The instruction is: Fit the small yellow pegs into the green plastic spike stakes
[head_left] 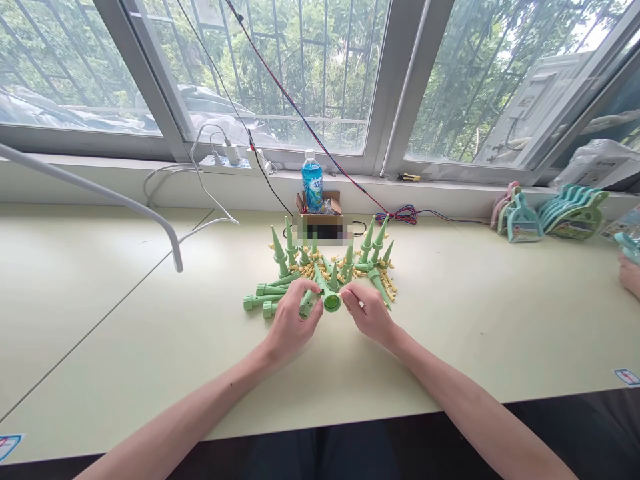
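My left hand point(296, 312) grips a green plastic plant-watering spike point(331, 302) between thumb and fingers. The spike's round open end faces me. At its right side, my right hand point(367, 310) is closed in a pinch with the fingertips against or close to the spike; whatever they hold is hidden. Just beyond the hands lies a pile of small yellow valve pieces point(393, 288). Several green spikes stand point up around it, such as the upright spike point(369, 239). More green spikes point(260, 301) lie on their sides left of my left hand.
Behind the pile stand a small cardboard box point(334, 201) and a blue bottle point(313, 183). Coiled wires point(403, 214) and a white cable point(210, 225) lie on the table point(475, 300). Small dustpans point(575, 212) sit at right, near another person's hand point(630, 275).
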Demonstrator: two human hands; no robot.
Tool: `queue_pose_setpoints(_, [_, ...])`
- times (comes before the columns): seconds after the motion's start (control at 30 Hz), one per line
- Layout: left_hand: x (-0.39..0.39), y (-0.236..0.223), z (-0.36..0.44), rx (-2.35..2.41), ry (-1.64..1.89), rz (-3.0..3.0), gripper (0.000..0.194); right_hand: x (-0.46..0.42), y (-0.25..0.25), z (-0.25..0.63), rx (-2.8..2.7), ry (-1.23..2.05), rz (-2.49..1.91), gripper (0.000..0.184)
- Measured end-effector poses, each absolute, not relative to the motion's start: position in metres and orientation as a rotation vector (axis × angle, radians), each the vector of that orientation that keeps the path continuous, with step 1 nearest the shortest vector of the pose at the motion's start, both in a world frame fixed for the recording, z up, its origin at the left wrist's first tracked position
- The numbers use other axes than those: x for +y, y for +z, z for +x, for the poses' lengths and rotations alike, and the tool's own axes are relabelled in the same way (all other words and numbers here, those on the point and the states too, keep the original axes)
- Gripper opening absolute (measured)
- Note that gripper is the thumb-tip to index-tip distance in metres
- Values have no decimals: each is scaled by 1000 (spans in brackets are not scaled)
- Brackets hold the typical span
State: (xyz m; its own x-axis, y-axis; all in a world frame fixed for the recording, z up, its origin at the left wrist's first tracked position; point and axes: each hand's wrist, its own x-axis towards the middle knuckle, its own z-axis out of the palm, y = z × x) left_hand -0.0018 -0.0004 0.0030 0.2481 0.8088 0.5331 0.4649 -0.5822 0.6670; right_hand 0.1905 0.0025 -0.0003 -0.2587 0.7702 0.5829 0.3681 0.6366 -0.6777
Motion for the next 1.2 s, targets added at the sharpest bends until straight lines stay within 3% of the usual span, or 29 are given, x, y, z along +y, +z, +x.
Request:
queue_pose_setpoints(0.13, [0, 9, -5, 1089, 1237, 2114, 41, 2, 1, 191, -1837, 462, -893, 33])
queue_pose_setpoints(0.23, [0, 11, -5, 1066, 1174, 2111, 48, 2, 0, 191, -1847, 452, -872, 31])
queue_pose_setpoints(0.63, [-3, 18, -3, 1144, 1088, 2108, 26, 3, 1, 191, -1903, 440, -886, 33])
queue_pose_setpoints(0.8, [-5, 14, -2, 1047, 1142, 2167, 44, 5, -3, 192, -1949, 458, -900, 42])
queue_pose_setpoints(1.2, [-3, -1, 1, 985, 1274, 2312, 37, 7, -4, 193, -1953, 504, -953, 49])
